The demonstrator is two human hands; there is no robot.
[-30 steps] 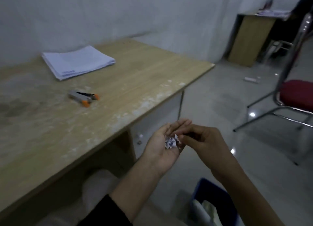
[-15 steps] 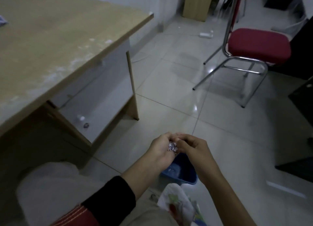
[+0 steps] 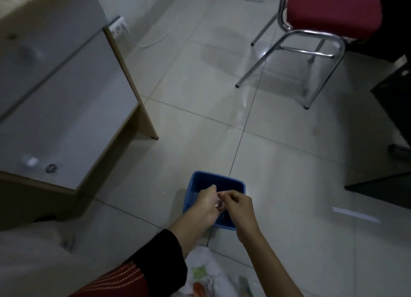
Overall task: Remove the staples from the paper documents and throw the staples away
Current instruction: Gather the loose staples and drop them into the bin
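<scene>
Both hands hover over a small blue bin (image 3: 201, 179) on the tiled floor. My left hand (image 3: 205, 204) is cupped with its palm turned toward the right hand and holds a small clump of staples and paper scraps (image 3: 219, 204), of which only a sliver shows between the hands. My right hand (image 3: 239, 205) has its fingers curled and its fingertips at the clump. The paper documents and the staple remover are out of view.
The desk's side panel and leg (image 3: 135, 89) stand at the left. A red chair (image 3: 331, 9) with a chrome frame stands at the upper right, dark furniture (image 3: 395, 101) at the right edge. A patterned cloth (image 3: 206, 272) lies near my knee, below the bin.
The view has tilted from the desk top down to the floor. Both hands, still together around the clump, have moved down over the blue bin.
</scene>
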